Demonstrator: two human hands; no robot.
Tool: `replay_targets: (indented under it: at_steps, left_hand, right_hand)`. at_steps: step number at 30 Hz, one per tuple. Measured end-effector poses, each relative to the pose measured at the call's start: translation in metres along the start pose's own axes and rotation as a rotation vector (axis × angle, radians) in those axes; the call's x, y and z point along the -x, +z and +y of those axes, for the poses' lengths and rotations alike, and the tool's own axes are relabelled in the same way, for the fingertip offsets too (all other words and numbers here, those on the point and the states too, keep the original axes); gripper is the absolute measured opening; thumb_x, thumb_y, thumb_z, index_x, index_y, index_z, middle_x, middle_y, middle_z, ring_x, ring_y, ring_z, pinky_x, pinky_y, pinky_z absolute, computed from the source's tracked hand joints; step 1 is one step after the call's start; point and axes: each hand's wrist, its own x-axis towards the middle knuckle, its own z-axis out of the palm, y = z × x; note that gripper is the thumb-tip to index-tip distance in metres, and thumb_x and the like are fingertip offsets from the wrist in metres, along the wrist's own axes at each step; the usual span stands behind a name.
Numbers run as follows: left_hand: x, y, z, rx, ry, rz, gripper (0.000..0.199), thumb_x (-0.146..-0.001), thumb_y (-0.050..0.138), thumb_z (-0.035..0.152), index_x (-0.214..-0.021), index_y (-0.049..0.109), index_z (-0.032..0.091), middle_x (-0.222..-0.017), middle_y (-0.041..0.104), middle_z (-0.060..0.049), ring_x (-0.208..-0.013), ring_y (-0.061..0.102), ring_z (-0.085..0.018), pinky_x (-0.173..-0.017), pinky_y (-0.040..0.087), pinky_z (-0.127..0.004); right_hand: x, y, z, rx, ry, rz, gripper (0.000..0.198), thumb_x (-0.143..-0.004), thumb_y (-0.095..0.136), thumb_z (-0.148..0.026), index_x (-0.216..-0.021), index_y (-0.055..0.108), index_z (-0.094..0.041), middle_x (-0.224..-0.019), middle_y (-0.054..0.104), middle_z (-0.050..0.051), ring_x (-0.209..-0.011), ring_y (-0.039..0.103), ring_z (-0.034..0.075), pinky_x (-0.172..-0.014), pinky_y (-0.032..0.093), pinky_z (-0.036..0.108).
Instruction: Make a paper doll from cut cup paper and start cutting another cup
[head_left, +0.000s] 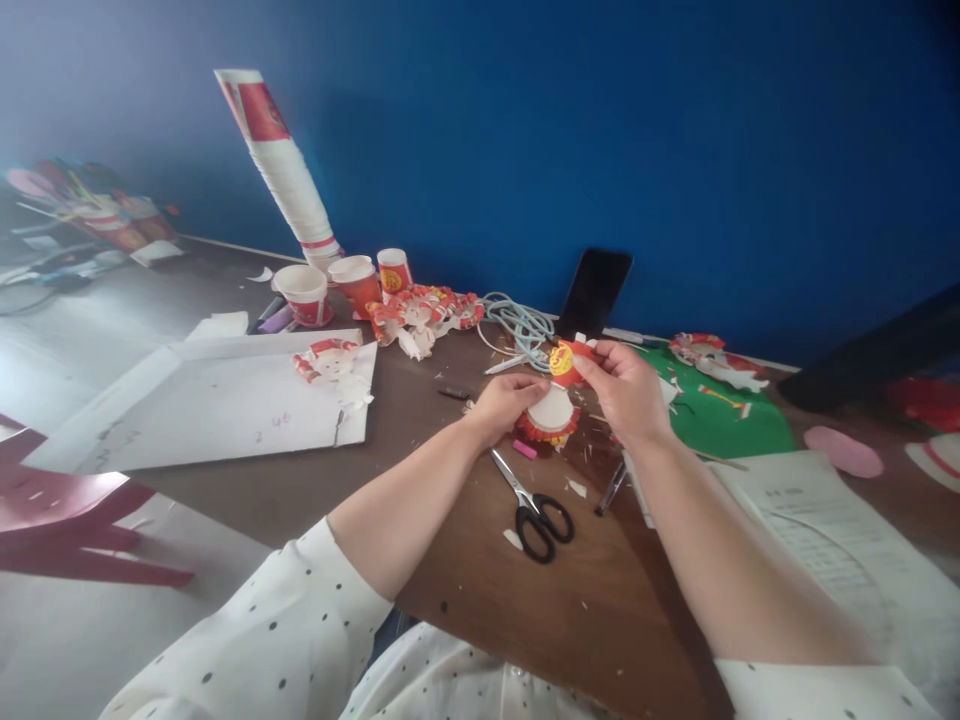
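Note:
Between my hands is a cut paper cup with a round white base [551, 408] and a fringe of red and yellow strips folded out around it. My left hand [511, 402] pinches the left edge of this cut cup. Fingers and thumb of my right hand [624, 385] are closed on a red cup piece [564, 364] with a yellow print, standing up at the cup's far side; whether the two are joined I cannot tell. Black-handled scissors [534, 508] lie just below my hands, near a pink cap [525, 450].
Paper cups [303, 294] and a tall leaning cup stack [292, 180] stand at the back left. Crumpled cut cups [424, 315], a coiled cable [521, 325] and a phone [595, 290] line the wall. A white board [225, 400] lies left, green sheet [757, 425] and papers [825, 520] right.

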Motion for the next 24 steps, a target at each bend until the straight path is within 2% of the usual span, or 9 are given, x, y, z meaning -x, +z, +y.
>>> replay_targets:
  at_steps: [8, 13, 24]
  left_hand:
    - [0.0034, 0.0023, 0.0037, -0.001, -0.018, 0.001, 0.027, -0.069, 0.077, 0.033, -0.082, 0.070, 0.011, -0.063, 0.066, -0.004, -0.051, 0.054, -0.009, -0.055, 0.040, -0.024]
    - [0.0025, 0.0027, 0.0031, 0.044, -0.018, -0.006, 0.028, -0.066, 0.079, 0.032, -0.081, 0.070, 0.010, -0.068, 0.069, -0.006, -0.057, 0.059, -0.012, -0.060, 0.045, -0.025]
    - [0.0004, -0.0028, -0.0034, 0.018, -0.006, -0.062, 0.033, -0.067, 0.078, 0.041, -0.085, 0.073, 0.014, -0.064, 0.066, -0.006, -0.053, 0.056, -0.011, -0.052, 0.044, -0.024]
  right_hand:
    - [0.0007, 0.0006, 0.0007, -0.007, 0.001, -0.008, 0.032, -0.072, 0.074, -0.044, -0.091, 0.066, -0.020, -0.081, 0.072, 0.002, -0.073, 0.067, 0.018, -0.070, 0.055, 0.033]
    - [0.0007, 0.0010, 0.0021, 0.022, -0.023, 0.002, 0.031, -0.073, 0.073, -0.044, -0.092, 0.067, -0.020, -0.080, 0.072, 0.002, -0.071, 0.066, 0.017, -0.068, 0.054, 0.032]
    - [0.0026, 0.0019, -0.0009, 0.055, -0.021, 0.024, 0.027, -0.073, 0.072, -0.042, -0.087, 0.065, -0.021, -0.080, 0.072, 0.002, -0.072, 0.066, 0.019, -0.069, 0.056, 0.034]
